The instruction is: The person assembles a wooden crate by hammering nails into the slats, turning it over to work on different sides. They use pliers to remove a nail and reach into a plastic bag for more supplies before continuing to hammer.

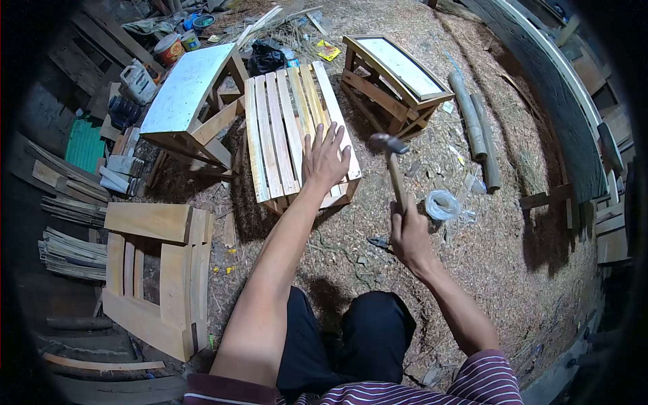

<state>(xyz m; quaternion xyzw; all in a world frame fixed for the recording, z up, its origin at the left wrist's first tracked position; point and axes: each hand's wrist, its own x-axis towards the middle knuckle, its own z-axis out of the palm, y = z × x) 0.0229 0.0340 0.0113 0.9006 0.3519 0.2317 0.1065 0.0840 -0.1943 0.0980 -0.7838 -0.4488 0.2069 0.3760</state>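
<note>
A small wooden stool with a top of pale slats (275, 128) stands in front of me. My left hand (325, 160) lies on its right-hand slats near the close end, fingers stretched out and slightly apart. To the right of the stool, my right hand (410, 237) is wrapped round the wooden handle of a hammer (397, 177). The hammer is raised with its metal head up, a little blurred, beside the stool's near right corner. A plastic-lined tub (442, 204) sits just right of my right hand. Pliers (379, 241) lie on the ground to its left.
White-topped wooden tables stand at the left (192, 81) and back right (398, 64) of the stool. A wooden frame (145, 310) lies at the lower left, beside stacked thin strips (73, 253). Poles (466, 118) lie on the shavings-covered ground at the right.
</note>
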